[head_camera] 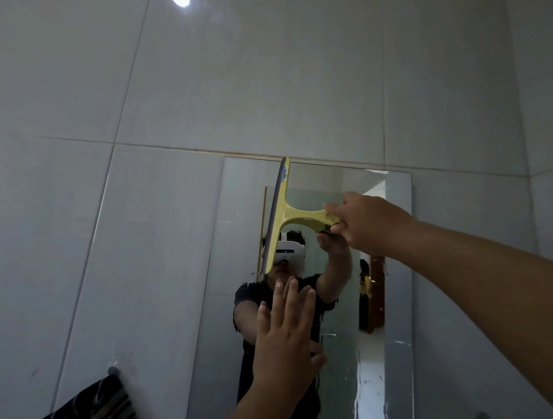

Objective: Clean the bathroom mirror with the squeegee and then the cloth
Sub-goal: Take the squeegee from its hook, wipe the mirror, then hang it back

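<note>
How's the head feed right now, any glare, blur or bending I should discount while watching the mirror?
Head view: a bright glare spot sits on the wall tiles at the top edge; grout lines splay outward, wide-angle distortion; overall dim and slightly soft. The mirror shows streaky residue low on its right side. The right hand gripping the squeegee and the open left hand read clearly.

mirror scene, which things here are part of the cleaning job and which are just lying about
Part of the job:
- mirror
- yellow squeegee, gripped by the right hand
- left hand, open, fingers spread near the glass

Just there:
- dark striped cloth hanging from a wall hook
- tiled wall
</note>
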